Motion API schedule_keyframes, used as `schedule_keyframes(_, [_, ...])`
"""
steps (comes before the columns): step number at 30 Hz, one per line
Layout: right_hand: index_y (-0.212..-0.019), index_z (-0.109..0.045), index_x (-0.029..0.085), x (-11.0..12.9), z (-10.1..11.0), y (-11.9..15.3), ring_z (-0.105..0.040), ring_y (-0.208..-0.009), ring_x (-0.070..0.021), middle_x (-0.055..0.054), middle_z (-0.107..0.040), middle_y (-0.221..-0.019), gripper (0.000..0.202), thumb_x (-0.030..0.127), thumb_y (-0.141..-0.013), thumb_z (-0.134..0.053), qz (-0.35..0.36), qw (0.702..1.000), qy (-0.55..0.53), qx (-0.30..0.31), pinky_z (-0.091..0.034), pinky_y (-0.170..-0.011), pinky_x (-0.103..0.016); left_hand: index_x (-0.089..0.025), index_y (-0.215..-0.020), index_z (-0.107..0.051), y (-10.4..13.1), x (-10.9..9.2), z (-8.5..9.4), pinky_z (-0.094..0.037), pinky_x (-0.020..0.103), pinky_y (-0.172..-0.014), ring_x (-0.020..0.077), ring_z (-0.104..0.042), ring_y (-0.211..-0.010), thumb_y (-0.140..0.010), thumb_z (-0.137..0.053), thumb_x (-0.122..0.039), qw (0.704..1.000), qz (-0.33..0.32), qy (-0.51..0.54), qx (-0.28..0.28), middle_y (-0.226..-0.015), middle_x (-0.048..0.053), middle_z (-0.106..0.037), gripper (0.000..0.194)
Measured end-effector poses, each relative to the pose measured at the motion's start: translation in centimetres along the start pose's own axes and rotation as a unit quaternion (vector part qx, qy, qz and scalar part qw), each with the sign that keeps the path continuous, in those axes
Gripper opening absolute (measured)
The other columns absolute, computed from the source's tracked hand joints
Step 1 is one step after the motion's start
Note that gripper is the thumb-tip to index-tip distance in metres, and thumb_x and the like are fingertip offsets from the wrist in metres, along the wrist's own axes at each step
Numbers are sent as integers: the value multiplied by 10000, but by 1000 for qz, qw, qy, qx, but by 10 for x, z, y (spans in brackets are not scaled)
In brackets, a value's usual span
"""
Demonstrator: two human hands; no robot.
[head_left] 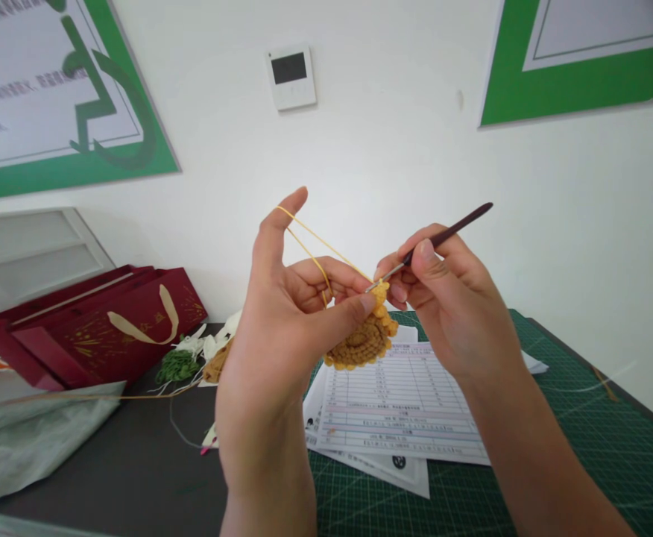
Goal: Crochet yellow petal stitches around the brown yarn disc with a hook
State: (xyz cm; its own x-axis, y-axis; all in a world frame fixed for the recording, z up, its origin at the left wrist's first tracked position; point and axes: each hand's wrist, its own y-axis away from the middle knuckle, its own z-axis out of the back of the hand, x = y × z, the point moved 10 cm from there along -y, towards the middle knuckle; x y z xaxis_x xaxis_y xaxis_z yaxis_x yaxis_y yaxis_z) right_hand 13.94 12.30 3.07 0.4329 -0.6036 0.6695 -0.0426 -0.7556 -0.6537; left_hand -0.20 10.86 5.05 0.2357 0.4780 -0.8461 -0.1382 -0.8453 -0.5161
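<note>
My left hand (pixel 296 306) pinches a round crochet piece (pixel 360 339) between thumb and fingers. The piece is brown in the middle with a yellow scalloped edge. Yellow yarn (pixel 326 242) loops over my raised left index finger and runs down to the edge of the piece. In my right hand (pixel 446 291) is a crochet hook (pixel 461 224) with a dark handle and metal shaft, held like a pen. Its tip meets the yellow edge beside my left thumb. My left fingers partly cover the piece.
Printed sheets (pixel 405 410) lie on a green cutting mat (pixel 572 425) below my hands. Farther left are green yarn (pixel 178 365), a dark red gift bag (pixel 119 321) and a pale grey cloth (pixel 41 440). A white wall (pixel 382 149) rises behind.
</note>
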Motion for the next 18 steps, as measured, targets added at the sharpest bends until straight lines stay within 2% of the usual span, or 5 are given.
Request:
schedule_keyframes(7, [-889, -605, 254, -1, -1, 3, -524, -599, -100, 19, -747, -821, 160, 365, -1005, -607, 3, 1000, -6, -15, -416, -590, -260, -311, -1562, -301, -1, 1, 2, -570, 291, -617, 177, -688, -623, -684, -871, -54, 1000, 4, 13, 1, -721, -28, -721, 1078])
schedule_keyframes(11, [-902, -603, 255, 0, -2, 4, -525, -608, -95, 17, -751, -830, 148, 350, -1015, -592, 21, 1000, -4, -17, -415, -604, -258, -316, -1545, -329, -1, 1, 3, -579, 283, -642, 170, -678, -637, -716, -864, -90, 1000, 2, 18, -4, -717, -24, -720, 1012])
schedule_keyframes(15, [-912, -609, 256, 2, -2, 4, -533, -617, -91, 17, -746, -850, 154, 368, -1017, -590, 31, 999, 12, -19, -432, -604, -251, -318, -1537, -319, 0, 0, 2, -570, 289, -661, 159, -667, -643, -735, -836, -64, 1000, 2, 19, -4, -722, -29, -714, 988])
schedule_keyframes(18, [-929, -631, 263, 7, -3, 5, -576, -646, -98, 16, -731, -863, 106, 354, -976, -661, 55, 997, 58, -10, -466, -603, -250, -317, -1535, -308, 1, 0, 2, -551, 275, -651, 152, -664, -639, -733, -830, -42, 1000, 7, 22, -8, -717, -36, -710, 996])
